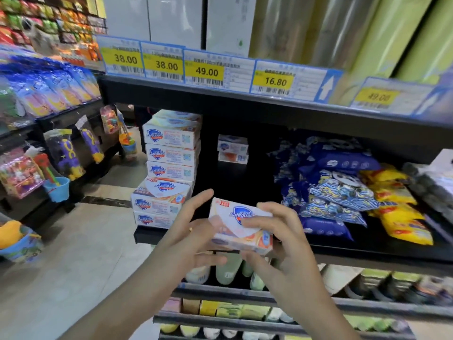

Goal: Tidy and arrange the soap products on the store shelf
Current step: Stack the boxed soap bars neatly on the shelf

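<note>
— What are you doing with that one?

— I'm holding a Safeguard soap box (241, 225) in front of the black shelf (367, 249), just at its front edge. My left hand (196, 231) is supporting it from the left side and below, with the thumb lying on the top face and the index finger stretching out past the corner. My right hand (277, 239) is gripping the right end, fingers curling over the top and the thumb underneath. So both hands are holding the same box, and neither is free.

— Where is it going?

— I'm judging that it belongs with the soap stack (169, 173) at the left end of this shelf. That pile is leaning a little; the lower boxes are sitting further forward than the upper ones. There is a dark gap between the stack and the blue packets (331, 187) on the right, and a couple of small soap boxes (232, 149) are sitting far back in it.

— So what is the next move asking of you?

— I'm thinking the box needs turning so its printed face is looking outward, then sliding into the gap just beside the stack, flush with the shelf edge. I should be keeping it level and steering clear of the leaning pile, since a nudge could be tipping those upper boxes.
</note>
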A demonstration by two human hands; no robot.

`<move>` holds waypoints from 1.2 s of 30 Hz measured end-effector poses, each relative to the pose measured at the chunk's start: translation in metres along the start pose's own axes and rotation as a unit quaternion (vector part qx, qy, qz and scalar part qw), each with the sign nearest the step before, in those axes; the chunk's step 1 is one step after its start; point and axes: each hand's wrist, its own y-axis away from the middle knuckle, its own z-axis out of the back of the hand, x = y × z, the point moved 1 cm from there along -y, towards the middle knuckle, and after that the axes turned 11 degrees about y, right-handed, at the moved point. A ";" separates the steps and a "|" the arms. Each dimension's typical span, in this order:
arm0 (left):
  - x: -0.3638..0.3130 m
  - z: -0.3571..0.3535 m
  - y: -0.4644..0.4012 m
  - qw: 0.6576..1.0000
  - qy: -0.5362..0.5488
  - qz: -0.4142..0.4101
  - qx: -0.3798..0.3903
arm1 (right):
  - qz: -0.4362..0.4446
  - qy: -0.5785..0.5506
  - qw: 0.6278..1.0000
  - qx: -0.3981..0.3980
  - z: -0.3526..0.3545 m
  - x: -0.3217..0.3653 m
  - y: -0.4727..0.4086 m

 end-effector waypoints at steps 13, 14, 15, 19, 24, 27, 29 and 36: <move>-0.006 0.016 0.020 0.996 -0.068 -0.052 -0.034 | -0.034 -0.094 0.994 0.031 -0.008 0.007 0.006; -0.007 0.017 0.020 0.996 -0.071 -0.049 -0.031 | -0.043 -0.110 0.993 0.027 -0.008 0.007 0.005; -0.008 0.019 0.019 0.996 -0.073 -0.046 -0.028 | -0.053 -0.128 0.990 0.024 -0.009 0.007 0.004; -0.010 0.026 0.014 0.996 -0.075 -0.045 -0.015 | -0.098 -0.195 0.976 0.014 -0.009 0.008 0.001; -0.014 0.040 0.011 0.995 -0.073 -0.071 0.001 | -0.144 -0.236 0.961 0.017 -0.003 0.012 0.001; -0.015 0.039 0.028 0.978 -0.164 -0.120 0.056 | -0.158 -0.233 0.959 0.043 -0.001 0.016 0.000; -0.016 0.037 0.029 0.969 -0.191 -0.146 0.056 | -0.168 -0.231 0.956 0.062 -0.001 0.016 -0.002; -0.022 0.031 0.025 0.945 -0.260 -0.193 0.051 | -0.220 -0.272 0.932 0.099 0.001 0.015 -0.004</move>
